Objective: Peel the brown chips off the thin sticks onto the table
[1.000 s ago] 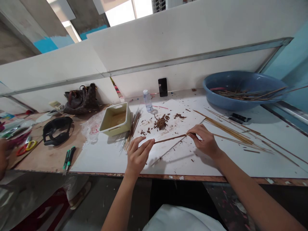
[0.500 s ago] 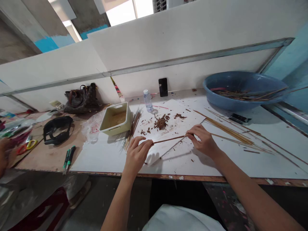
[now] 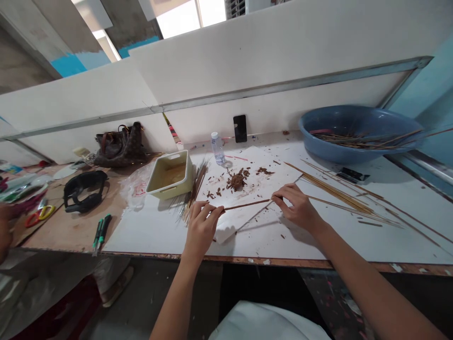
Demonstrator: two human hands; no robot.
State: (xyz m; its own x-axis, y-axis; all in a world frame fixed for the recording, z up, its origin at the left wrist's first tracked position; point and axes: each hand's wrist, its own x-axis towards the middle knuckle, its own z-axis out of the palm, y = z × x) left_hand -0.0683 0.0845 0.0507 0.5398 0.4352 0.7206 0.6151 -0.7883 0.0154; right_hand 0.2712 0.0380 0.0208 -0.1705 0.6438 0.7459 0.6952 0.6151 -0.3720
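A thin brown stick [image 3: 247, 205] spans the gap between my two hands, above the white table sheet. My left hand [image 3: 202, 225] pinches its left end between thumb and fingers. At the other end, my right hand [image 3: 292, 203] has its fingertips closed round the stick, which runs on rightward as a thin pale rod behind the hand. Below the stick a narrow, whitish flat strip [image 3: 228, 232] lies slantwise on the sheet. A heap of brown crumbly material [image 3: 237, 180] sits just beyond, with loose bits scattered about it.
Thin yellowish sticks [image 3: 336, 192] lie to the right, near a blue basin [image 3: 357, 150] of sticks. Left stand a pale green tub [image 3: 173, 190] of brown liquid and a bundle of wires [image 3: 194, 191]. A bottle [image 3: 218, 150] and phone [image 3: 240, 128] are behind. Another person's hand [image 3: 4, 231] shows far left.
Both hands keep their hold on the stick, which has shifted only slightly. The other person's hand at the far left has moved a little.
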